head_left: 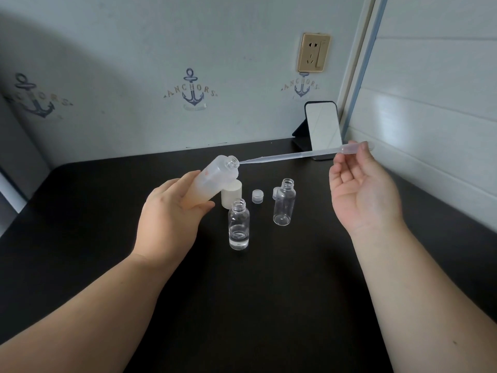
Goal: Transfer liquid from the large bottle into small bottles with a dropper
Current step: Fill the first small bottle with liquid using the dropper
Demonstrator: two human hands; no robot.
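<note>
My left hand [172, 216] grips the frosted large bottle [212, 176], tilted with its open mouth pointing up and to the right. My right hand [360, 189] pinches the bulb of a clear plastic dropper [295, 156], held nearly level, its tip at the bottle's mouth. Two small clear bottles stand open on the dark table. The nearer small bottle [238, 227] holds some clear liquid at its bottom. The farther small bottle [284, 203], to the right, looks empty.
A white cap [232, 195] stands behind the nearer bottle, and two small clear caps [257, 196] lie beside the farther one. A phone on a stand [321, 127] leans near the back right corner. Walls close off the dark table [242, 305] at the back and right.
</note>
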